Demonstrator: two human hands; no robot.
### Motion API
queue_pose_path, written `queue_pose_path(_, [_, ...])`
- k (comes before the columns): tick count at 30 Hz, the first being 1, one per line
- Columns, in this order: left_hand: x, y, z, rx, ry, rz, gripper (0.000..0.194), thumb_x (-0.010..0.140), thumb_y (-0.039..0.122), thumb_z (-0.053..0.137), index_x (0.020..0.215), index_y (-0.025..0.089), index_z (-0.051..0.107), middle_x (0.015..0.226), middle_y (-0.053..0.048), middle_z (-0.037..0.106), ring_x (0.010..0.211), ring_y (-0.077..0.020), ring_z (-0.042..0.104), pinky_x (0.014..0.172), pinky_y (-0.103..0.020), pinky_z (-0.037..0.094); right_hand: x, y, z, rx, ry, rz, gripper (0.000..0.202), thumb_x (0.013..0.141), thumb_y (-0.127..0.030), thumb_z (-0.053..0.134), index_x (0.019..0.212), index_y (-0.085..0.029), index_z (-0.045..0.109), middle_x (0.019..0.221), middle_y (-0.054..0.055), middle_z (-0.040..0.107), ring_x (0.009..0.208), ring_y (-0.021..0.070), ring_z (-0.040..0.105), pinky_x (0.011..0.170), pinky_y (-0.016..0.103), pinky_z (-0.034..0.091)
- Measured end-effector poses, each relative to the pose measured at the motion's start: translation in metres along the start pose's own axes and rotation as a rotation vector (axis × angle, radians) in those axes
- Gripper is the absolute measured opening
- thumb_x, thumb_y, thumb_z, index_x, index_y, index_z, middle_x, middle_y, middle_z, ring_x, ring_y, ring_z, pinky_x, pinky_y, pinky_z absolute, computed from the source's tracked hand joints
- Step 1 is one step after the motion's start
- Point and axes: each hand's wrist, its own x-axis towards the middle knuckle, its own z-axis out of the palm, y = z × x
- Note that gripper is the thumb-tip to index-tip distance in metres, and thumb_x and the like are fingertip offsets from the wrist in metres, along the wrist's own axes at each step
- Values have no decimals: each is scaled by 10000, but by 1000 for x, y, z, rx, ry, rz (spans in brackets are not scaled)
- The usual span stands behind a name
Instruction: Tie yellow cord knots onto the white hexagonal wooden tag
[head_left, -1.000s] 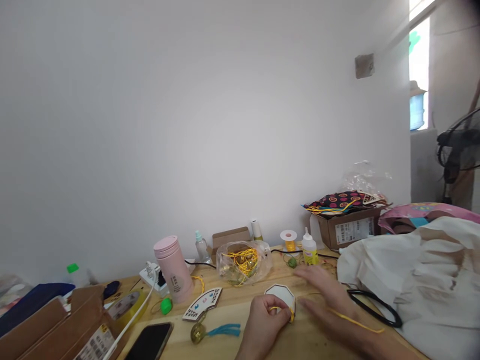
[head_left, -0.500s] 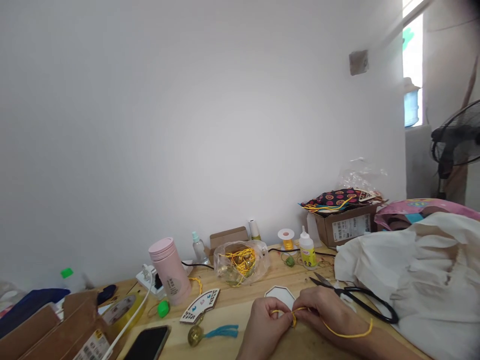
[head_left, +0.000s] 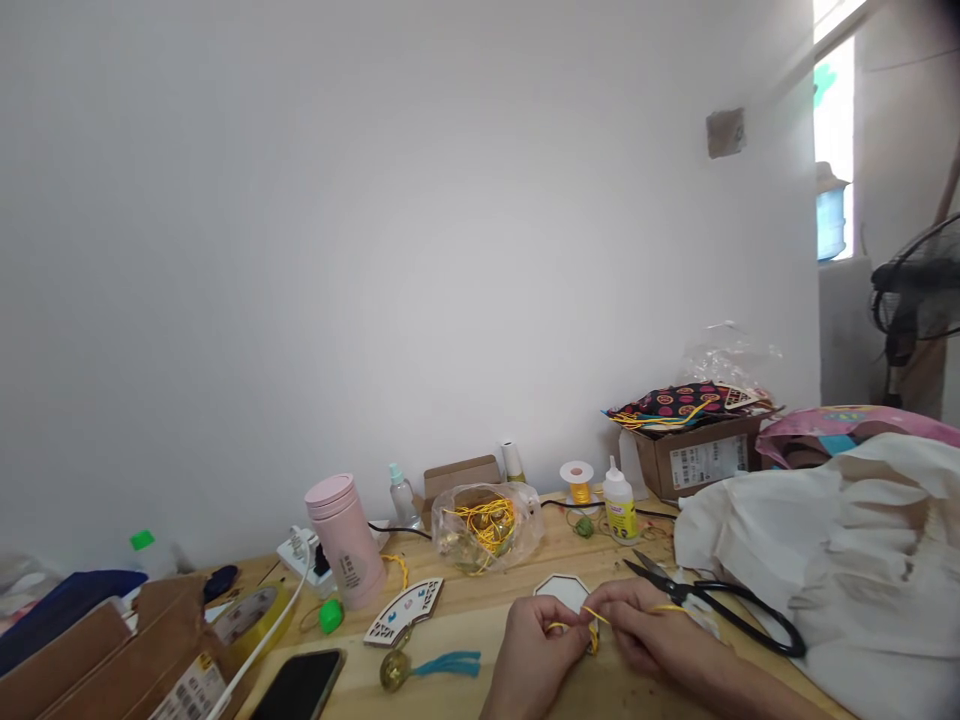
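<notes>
Low in the view, my left hand (head_left: 541,645) pinches a yellow cord (head_left: 595,634) between thumb and fingers. Just right of it, my right hand (head_left: 649,620) is closed on another stretch of the same cord, which is short and taut between the two hands. A white octagonal plate with a dark edge (head_left: 561,588) lies on the table behind my fingers, partly covered by them. To the left lie a fan-shaped cut-out piece (head_left: 405,610) and a gold bell (head_left: 394,670) with a blue tassel (head_left: 448,663).
Black scissors (head_left: 709,592) lie right of my hands, beside white cloth (head_left: 840,540). Behind stand a glue bottle (head_left: 620,508), a cord spool (head_left: 578,483) and a plastic bag of yellow cords (head_left: 486,527). A pink cup (head_left: 346,545) and a phone (head_left: 298,686) are at left.
My right hand has shifted slightly and its fingers have drawn the cord up. The long loose cord end that hung over my right wrist no longer shows there. The view has moved a little.
</notes>
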Motion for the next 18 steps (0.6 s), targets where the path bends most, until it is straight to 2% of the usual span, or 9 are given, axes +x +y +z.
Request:
queue_pose_path(4, [2,-4,-1,-66,26,-37,270,486,347,658,604,106,630,553,-4,566,531,-104,454,509,-202,325,2,7,5,30,-37,3,288,682,-337,414,856,-145,542,373,-112,313,266,47,239,282,170,156])
queue_pose_path(9, [4,-1,2,-312,10,-99,278,425,313,703,579,96,624,482,5,563,468,-79,446,483,-194,306,1,7,4,-177,3,-84,279,719,-333,428,884,-159,572,376,-105,305,285,52,271,294,167,181])
queue_pose_path(12, [1,10,2,-451,-47,-116,309,389,309,725,572,80,626,424,25,525,363,-26,355,393,-169,211,-2,2,0,-392,88,-227,225,717,-299,466,862,-205,609,448,-69,389,411,74,378,400,175,279])
queue_pose_path(15, [-4,19,0,-448,-158,-156,348,453,340,703,675,81,637,328,88,391,269,7,182,338,-182,73,-6,-5,-4,-577,154,-316,203,709,-284,489,864,-259,617,521,-43,491,526,107,452,505,199,327])
queue_pose_path(16, [-5,20,0,-431,-178,-165,366,472,354,694,711,83,636,317,98,362,261,7,157,334,-185,58,-7,-6,-4,-614,162,-316,201,712,-288,486,865,-271,615,531,-40,513,539,114,468,516,205,330])
queue_pose_path(18, [-6,18,1,-412,-169,-147,406,464,376,698,738,82,638,345,81,407,280,-4,232,334,-173,123,-8,-8,-5,-660,165,-314,188,718,-301,479,847,-287,614,548,-38,546,557,122,495,533,212,333])
